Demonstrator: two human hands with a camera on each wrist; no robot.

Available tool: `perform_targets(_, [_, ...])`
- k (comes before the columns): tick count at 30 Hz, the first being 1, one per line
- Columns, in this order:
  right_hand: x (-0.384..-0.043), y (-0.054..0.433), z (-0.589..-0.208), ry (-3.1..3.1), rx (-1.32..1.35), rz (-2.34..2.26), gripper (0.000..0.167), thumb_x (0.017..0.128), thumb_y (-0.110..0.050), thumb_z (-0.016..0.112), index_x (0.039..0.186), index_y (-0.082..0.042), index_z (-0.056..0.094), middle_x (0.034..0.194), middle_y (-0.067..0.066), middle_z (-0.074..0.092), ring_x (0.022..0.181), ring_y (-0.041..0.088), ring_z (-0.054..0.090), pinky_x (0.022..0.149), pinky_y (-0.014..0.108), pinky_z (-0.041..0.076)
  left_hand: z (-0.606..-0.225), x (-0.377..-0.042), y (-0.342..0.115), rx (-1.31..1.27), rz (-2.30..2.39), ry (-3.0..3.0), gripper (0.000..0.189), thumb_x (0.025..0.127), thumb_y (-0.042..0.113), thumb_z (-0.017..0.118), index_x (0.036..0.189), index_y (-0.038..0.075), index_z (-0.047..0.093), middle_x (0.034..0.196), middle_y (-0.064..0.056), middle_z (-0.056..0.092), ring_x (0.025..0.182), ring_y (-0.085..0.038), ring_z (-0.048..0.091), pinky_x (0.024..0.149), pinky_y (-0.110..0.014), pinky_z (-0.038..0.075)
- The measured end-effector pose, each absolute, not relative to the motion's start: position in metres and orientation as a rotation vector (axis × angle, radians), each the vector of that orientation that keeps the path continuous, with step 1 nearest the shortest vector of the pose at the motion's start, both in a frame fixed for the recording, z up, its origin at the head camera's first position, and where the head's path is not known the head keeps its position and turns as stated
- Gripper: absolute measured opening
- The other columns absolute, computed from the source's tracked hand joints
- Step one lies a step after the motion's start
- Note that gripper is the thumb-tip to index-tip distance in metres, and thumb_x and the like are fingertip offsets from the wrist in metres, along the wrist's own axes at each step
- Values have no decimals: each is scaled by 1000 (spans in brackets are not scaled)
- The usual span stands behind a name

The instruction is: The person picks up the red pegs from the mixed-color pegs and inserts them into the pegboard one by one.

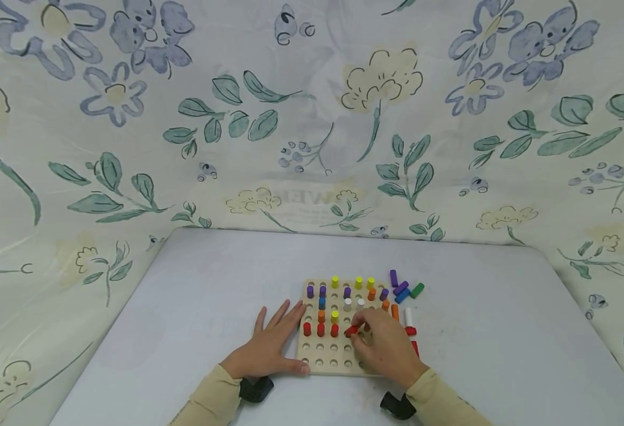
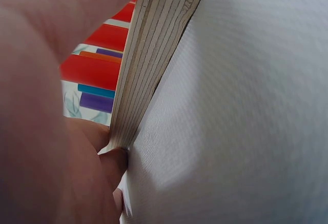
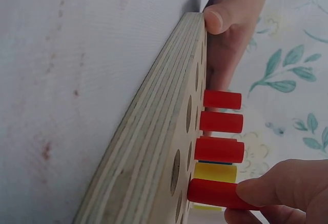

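A pale wooden pegboard (image 1: 326, 355) lies on the white table, with red, yellow, purple, blue, orange and white pegs standing in its holes. My left hand (image 1: 269, 343) rests at its left side, fingers spread and straight, fingertips at the edge and thumb at the near corner. In the left wrist view, fingertips touch the layered plywood side (image 2: 154, 55). Over the board, my right hand (image 1: 383, 343) pinches a red peg (image 3: 215, 193) between thumb and fingers. That peg leans slightly, its lower end at a hole in line with three standing red pegs (image 3: 220, 149).
Loose pegs lie along the board's right side: purple (image 1: 394, 277), blue (image 1: 403, 296), green (image 1: 417, 290), white (image 1: 409, 317) and red (image 1: 415, 348). Behind the table hangs a floral sheet (image 1: 312, 148). Each wrist carries a black device (image 1: 256, 390).
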State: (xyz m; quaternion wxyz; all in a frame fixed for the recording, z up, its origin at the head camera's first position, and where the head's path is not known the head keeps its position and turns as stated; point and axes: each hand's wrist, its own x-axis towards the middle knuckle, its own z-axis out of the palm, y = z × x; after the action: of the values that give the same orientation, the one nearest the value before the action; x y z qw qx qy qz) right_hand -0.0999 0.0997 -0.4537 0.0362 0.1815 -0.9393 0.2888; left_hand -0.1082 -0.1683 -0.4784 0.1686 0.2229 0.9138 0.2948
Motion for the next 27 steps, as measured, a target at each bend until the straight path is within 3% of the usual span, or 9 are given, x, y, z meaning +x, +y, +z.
perform_targets(27, [-101, 96, -454, -2866, 591, 821, 14, 86, -17, 78, 94, -18, 66, 87, -7, 65, 79, 10, 57, 70, 26, 54, -479, -107, -170, 649, 813, 2618, 118, 78, 63, 76, 161, 6, 16, 168, -12, 15, 154, -36, -1, 115, -66, -12])
